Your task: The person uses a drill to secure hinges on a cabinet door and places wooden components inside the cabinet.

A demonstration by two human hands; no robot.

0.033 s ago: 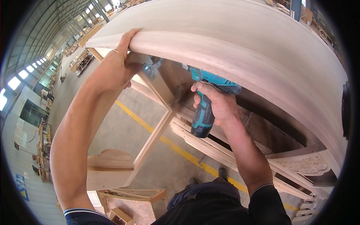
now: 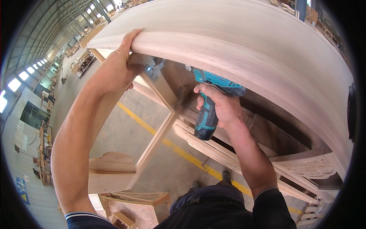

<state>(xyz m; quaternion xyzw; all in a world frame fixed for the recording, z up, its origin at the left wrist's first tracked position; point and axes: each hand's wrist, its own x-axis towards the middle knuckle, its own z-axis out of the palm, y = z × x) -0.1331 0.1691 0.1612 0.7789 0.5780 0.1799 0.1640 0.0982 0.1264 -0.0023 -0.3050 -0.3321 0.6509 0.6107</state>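
Observation:
My right hand is wrapped round the grip of a teal and black cordless drill. Its body lies under the overhanging edge of a pale wooden cabinet top, its nose pointing left. The drill's tip and any bit are hard to make out. At the left, my left hand grips the upper end of a swung-out wooden door frame, its thumb resting up on the rim of the top. Most of its fingers are hidden behind the wood. A metal hinge sits just right of this hand, between it and the drill.
The cabinet's dark interior opens below the top, with a carved panel at right. A curved wooden piece is at lower left, above a small wooden box. A yellow line crosses the grey floor near my feet.

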